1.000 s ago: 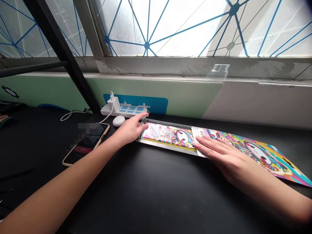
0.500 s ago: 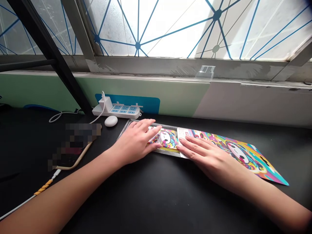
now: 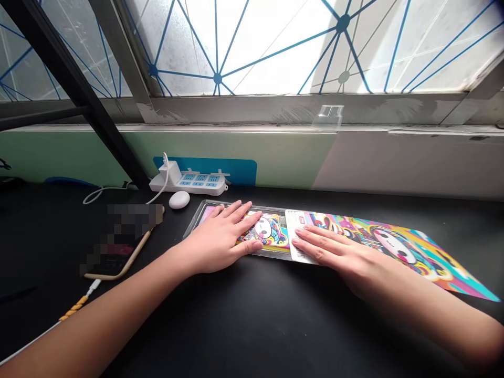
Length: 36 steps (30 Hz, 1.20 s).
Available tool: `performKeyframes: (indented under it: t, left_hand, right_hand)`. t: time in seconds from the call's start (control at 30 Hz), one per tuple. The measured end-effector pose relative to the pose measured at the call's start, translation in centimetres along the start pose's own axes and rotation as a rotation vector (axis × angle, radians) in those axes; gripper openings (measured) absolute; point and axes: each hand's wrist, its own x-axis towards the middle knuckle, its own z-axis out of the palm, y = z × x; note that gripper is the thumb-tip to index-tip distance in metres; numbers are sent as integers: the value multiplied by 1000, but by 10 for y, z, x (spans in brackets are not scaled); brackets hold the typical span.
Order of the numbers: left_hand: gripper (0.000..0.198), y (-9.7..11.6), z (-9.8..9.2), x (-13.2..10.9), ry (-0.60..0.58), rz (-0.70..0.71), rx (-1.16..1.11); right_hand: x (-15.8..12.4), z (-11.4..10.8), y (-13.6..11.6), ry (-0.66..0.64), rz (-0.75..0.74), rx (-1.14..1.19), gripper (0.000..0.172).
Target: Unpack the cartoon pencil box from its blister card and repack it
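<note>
Colourful sheet [image 3: 394, 242] lies beneath the open left hand [image 3: 222, 239] and open right hand [image 3: 334, 253], partly inside a clear sleeve [image 3: 196, 223].

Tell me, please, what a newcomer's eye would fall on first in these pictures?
A bright cartoon-printed sheet lies centre-right on the black desk, next to a clear plastic case with a similar print. The left hand lies flat on the case, the right hand flat on the sheet's white end. Behind them, a window crossed by blue lines glows above a white power strip.
</note>
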Motion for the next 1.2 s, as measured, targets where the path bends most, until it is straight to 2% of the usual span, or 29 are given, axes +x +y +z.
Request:
performKeyframes:
  t: [0.23, 0.3, 0.43, 0.5, 0.6, 0.67, 0.77, 0.8, 0.87, 0.97, 1.07, 1.2]
  left_hand:
    - [78, -6, -5, 0, -25, -22, -29]
    - [77, -14, -5, -1, -9, -44, -33]
    - [69, -25, -6, 2, 18, -57, -47]
    - [65, -26, -6, 6, 21, -47, -48]
    - [61, -23, -7, 12, 34, -43, -54]
    - [60, -20, -7, 16, 54, -46, -73]
    - [56, -16, -5, 19, 118, -22, -122]
    - [54, -14, -3, 20, 141, -8, -143]
    - [50, -11, 0, 19, 183, 25, -183]
    - [47, -7, 5, 19, 233, 61, -214]
    - [45, -6, 7, 19, 257, 62, -185]
    - [42, -6, 8, 21, 270, 60, -140]
  right_hand:
    - [-15, -19, 18, -37, 35, -110, 75]
    - [-18, -23, 30, 10, 17, -148, 73]
    - [-19, -32, 45, 207, -6, -252, 67]
    - [-16, -35, 32, 270, -14, -251, 69]
    - [-7, -29, -16, 299, -42, -192, 72]
    - [-1, -17, -59, 287, -74, -190, 71]
    - [12, 9, -114, 321, -262, -177, 58]
    - [19, 17, -128, 266, -321, -168, 55]
    - [37, 33, -147, 240, -341, -147, 48]
    - [74, 50, -154, 197, -253, -88, 48]
    - [106, 57, -145, 167, -169, 42, 42]
    - [117, 55, -132, 120, -111, 221, 41]
